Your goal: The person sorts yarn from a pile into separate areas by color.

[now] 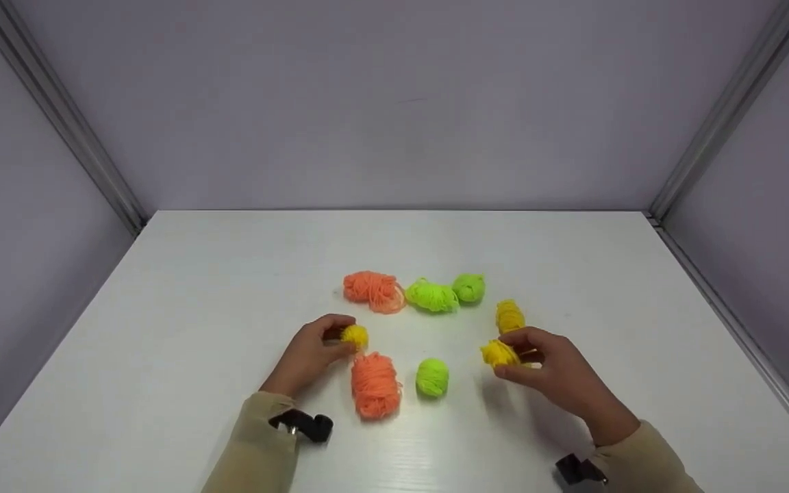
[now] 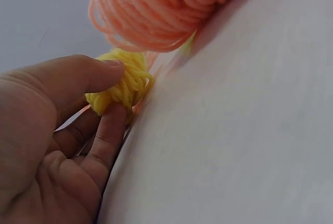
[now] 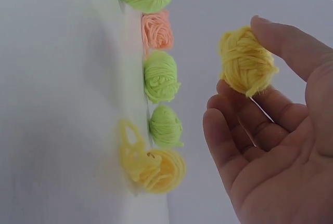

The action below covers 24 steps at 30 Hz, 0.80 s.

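A white table [image 1: 196,287] stands inside a booth of plain grey walls [image 1: 394,103] with metal rails in the corners. Yarn balls lie scattered across the middle of the table. The left hand [image 1: 309,356] pinches a small yellow ball [image 1: 355,336] between thumb and fingertips, down at the table surface, just beyond a larger orange ball [image 1: 374,385]. The right hand [image 1: 552,373] pinches a second yellow ball [image 1: 499,353] between thumb and fingers, near a third yellow one [image 1: 509,315] lying on the table beyond it. A green ball [image 1: 432,377] sits between the two hands; farther back lie an orange bundle [image 1: 372,289] and two green balls in a row [image 1: 448,293]. The left wrist view shows what the head view does not: the small yellow ball [image 2: 124,82] is tightly wound, rests against the table, and lies touching or just beside the orange ball [image 2: 156,8]. The right wrist view shows the second yellow ball [image 3: 245,67] lifted clear of the table, compact with a loose end, and the third yellow one [image 3: 156,166] loosely wound with a stray loop.
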{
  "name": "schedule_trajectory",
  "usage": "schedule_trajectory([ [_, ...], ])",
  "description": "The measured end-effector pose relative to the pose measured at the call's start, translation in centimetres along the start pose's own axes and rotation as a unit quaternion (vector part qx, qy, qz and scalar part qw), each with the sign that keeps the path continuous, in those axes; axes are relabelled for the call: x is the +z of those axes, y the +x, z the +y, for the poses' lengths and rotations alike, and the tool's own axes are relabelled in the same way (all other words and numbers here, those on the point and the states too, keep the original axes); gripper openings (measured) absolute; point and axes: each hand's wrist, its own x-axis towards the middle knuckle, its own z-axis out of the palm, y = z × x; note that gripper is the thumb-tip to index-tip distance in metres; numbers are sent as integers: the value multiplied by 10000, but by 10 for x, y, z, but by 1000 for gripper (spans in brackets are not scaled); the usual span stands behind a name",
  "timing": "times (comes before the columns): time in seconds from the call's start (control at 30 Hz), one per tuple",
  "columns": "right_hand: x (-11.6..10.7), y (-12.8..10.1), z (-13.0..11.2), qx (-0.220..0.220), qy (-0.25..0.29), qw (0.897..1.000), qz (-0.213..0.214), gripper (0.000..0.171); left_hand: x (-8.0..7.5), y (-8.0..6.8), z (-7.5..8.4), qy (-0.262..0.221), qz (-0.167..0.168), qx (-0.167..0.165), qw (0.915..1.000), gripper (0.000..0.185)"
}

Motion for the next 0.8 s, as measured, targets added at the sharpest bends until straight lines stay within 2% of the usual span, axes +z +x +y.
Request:
schedule_trajectory([
  [0.23,-9,2,4,-188,-44,9996,186,46,-1,0,-1,28,41,-142,9999,42],
  [0.4,-19,4,9,-261,-42,9990,363,48,-2,0,1,87,39,-69,9999,42],
  [0.57,-27,7,13,-62,-106,9988,480,51,-2,1,1,124,7,41,9999,42],
  [0.8,-36,9,18,204,-229,9974,649,54,-2,1,1,136,45,17,9999,41],
])
